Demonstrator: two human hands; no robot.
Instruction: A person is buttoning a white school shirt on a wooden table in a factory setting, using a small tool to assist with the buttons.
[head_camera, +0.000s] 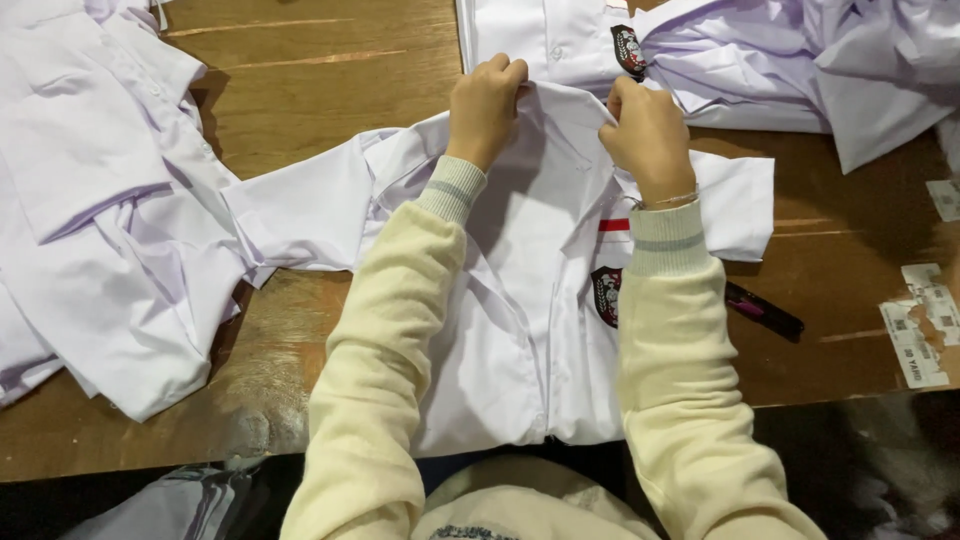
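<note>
Both hands (485, 105) (648, 135) pinch the white shirt's (530, 300) collar, more shirts (100, 220) heaped alongside, pen (762, 311) nearby.

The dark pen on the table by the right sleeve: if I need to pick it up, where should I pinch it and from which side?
Probably at mid-barrel, coming from above. The pen lies flat on the wooden table, slanted, its upper end tucked under the right forearm's sleeve. Close the fingers across the narrow barrel. Both the left hand and right hand currently grip the white shirt collar.

Cream knit sleeves with ribbed, grey-striped cuffs cover both arms; a thin bracelet circles the right wrist.
</note>
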